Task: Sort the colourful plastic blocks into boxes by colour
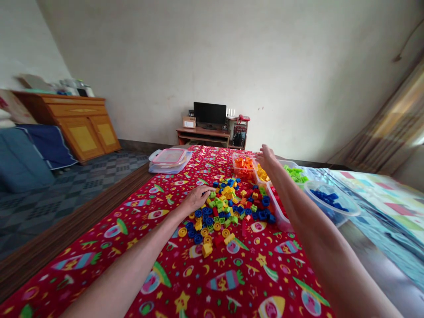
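Yellow, blue, green and red bricks [220, 204] lie loosely heaped.

Red patterned cloth [251, 282] bearing loose bricks [218, 207], tubs [282, 219], plastic lids [170, 156]

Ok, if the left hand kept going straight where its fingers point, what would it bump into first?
Probably the pile of loose blocks. The left hand is at its edge, with yellow blocks ahead, though I can't tell if it's already touching or slightly above.
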Tool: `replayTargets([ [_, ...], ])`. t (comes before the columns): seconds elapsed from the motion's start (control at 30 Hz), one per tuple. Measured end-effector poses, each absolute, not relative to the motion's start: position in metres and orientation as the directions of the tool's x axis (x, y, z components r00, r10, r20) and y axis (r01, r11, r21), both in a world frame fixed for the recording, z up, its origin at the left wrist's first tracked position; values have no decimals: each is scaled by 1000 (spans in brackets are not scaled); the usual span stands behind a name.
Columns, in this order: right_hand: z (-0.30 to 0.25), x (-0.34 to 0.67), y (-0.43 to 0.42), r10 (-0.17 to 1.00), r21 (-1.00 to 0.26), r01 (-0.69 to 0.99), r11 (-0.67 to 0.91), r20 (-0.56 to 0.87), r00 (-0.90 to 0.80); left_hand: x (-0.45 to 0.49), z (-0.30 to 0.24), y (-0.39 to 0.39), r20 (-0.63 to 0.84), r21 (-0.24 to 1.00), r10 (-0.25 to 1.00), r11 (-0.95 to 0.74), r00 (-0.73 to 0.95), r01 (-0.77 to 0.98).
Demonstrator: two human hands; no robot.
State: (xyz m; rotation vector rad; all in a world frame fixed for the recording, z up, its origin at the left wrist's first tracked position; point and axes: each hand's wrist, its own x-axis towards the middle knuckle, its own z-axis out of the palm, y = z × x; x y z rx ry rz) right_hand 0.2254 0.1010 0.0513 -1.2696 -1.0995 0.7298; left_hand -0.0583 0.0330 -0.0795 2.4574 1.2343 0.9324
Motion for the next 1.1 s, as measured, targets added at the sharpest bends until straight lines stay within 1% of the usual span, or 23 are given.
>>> replayTargets([
  [0.1,51,222,67,938,-987,-132,92,42,344,-57,-77,31,433,470,788,-611,437,637],
  [0.13,51,219,54,953,-982,-159,99,48,299,-57,-76,31,430,473,790,-609,436,637],
  [0.17,51,217,41,965,-981,-152,118,78,251,-57,-74,30,425,475,793,-607,437,637],
  [0.2,49,216,28,973,-982,-122,144,117,201,-56,-73,29,418,478,795,-604,439,638],
  [0.27,43,213,7,977,-983,-10,185,183,108,-56,-72,28,404,477,801,-597,443,645],
  [0.33,34,213,-6,972,-963,155,219,229,48,-55,-71,28,400,469,804,-592,440,655],
  [0.37,29,213,-9,965,-934,264,241,259,37,-55,-71,28,403,465,804,-591,437,660],
  [0.4,25,213,-11,954,-883,390,261,297,32,-55,-72,28,405,461,804,-591,436,662],
  [0.47,16,214,-12,927,-708,645,288,376,-1,-56,-73,28,407,461,804,-591,434,662],
  [0.5,12,214,-12,916,-600,744,294,400,-40,-56,-73,28,408,463,803,-592,434,660],
  [0.57,3,214,-11,909,-410,862,298,397,-126,-57,-74,29,409,465,802,-593,435,658],
  [0.67,-11,210,-14,908,-228,928,296,370,-198,-57,-74,31,407,456,801,-594,439,663],
  [0.77,-23,206,-18,904,-129,943,307,351,-246,-57,-74,31,407,445,803,-591,436,673],
  [0.97,-31,200,-22,902,-58,915,399,204,-380,-56,-73,29,407,441,803,-590,435,676],
  [1.03,-30,197,-24,901,-44,914,404,194,-389,-56,-73,29,411,447,802,-591,433,672],
  [1.1,-28,194,-25,899,-77,910,408,208,-385,-57,-73,30,410,452,803,-591,433,669],
])
